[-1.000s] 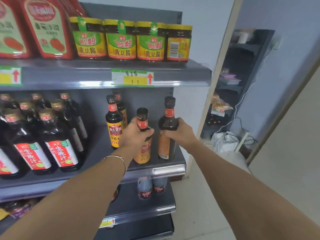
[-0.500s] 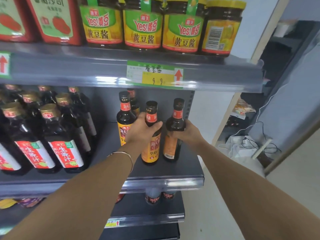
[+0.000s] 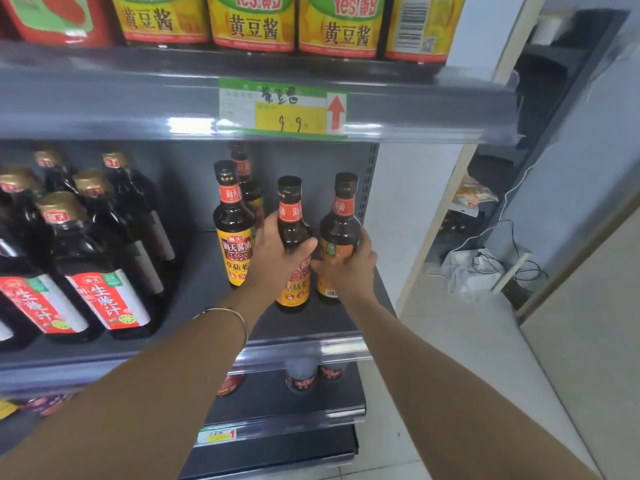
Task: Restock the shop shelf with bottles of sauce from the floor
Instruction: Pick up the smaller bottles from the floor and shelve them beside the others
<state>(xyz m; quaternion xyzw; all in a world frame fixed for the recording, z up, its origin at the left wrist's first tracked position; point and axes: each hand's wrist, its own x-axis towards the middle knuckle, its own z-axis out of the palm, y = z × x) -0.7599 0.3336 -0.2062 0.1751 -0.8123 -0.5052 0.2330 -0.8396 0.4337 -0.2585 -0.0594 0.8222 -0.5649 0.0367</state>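
On the middle shelf (image 3: 311, 323) a stocked bottle (image 3: 231, 233) is already standing, another behind it. Two more are just being set beside them, I'd judge. The left hand (image 3: 277, 261) is wrapping round the middle bottle (image 3: 290, 216); the right hand (image 3: 351, 271) is curling round the end bottle (image 3: 341, 230). Floor stock isn't showing, so the remainder is unclear.

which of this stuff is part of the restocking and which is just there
Job: left hand gripping middle bottle; right hand gripping right bottle; shelf.
Just there: jars, big bottles, price tag, cables.
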